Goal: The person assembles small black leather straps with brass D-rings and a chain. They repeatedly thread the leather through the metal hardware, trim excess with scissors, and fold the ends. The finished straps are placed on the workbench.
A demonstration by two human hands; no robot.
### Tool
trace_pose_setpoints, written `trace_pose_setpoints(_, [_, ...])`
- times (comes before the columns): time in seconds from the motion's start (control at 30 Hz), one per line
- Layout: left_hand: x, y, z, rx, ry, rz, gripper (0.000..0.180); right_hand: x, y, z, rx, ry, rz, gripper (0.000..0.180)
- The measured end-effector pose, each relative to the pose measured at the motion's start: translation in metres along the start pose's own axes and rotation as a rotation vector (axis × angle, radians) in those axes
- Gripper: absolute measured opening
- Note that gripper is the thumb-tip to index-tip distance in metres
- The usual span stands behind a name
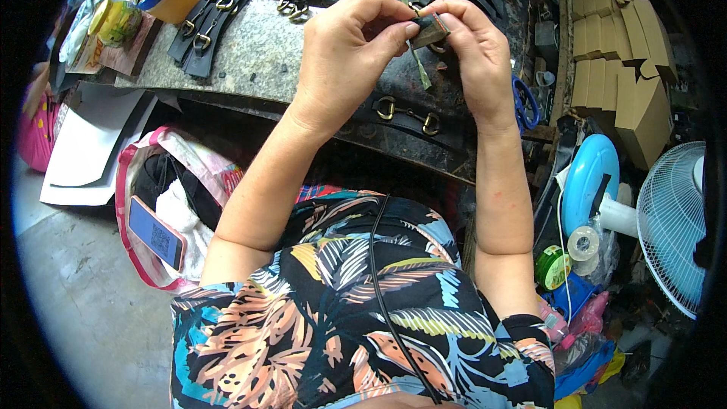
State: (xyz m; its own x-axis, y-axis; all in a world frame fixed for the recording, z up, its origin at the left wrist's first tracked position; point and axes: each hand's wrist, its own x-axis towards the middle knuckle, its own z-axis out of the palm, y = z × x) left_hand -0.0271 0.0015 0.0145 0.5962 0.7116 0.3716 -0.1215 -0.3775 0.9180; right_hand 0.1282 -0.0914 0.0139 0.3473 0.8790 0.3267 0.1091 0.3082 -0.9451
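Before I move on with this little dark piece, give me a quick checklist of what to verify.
1. Both hands on the small dark piece: left hand and right hand pinch it, ok.
2. Green strap hangs free below it: ok.
3. Strap threaded fully: cannot tell.
4. Blue scissors beside the right wrist: ok.
5. Buckled black straps lie on the worktop: ok.

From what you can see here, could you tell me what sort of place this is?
Probably a small leather-goods workshop: black straps with metal buckles lie on the worktable, flat cardboard boxes are stacked beside it, and both hands work a small piece.
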Motion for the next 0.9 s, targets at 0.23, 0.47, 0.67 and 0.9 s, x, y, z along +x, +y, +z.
trace_pose_setpoints(0.23, [0.000,-0.004,0.008,0.034,0.085,0.041,0.013,-0.002,-0.006,0.004,-0.310,0.075,0.006,0.028])
trace_pose_setpoints(0.47, [0.003,-0.006,0.010,-0.045,0.076,-0.086,0.012,-0.002,-0.002,0.001,-0.048,0.102,0.130,0.014])
trace_pose_setpoints(0.67, [0.002,0.003,0.005,-0.053,-0.075,-0.163,0.019,-0.003,0.000,-0.002,-0.033,0.083,0.073,0.011])
trace_pose_setpoints(0.9, [0.006,0.001,-0.004,-0.085,-0.146,-0.183,0.020,-0.005,-0.002,0.002,-0.222,0.080,-0.029,0.015])
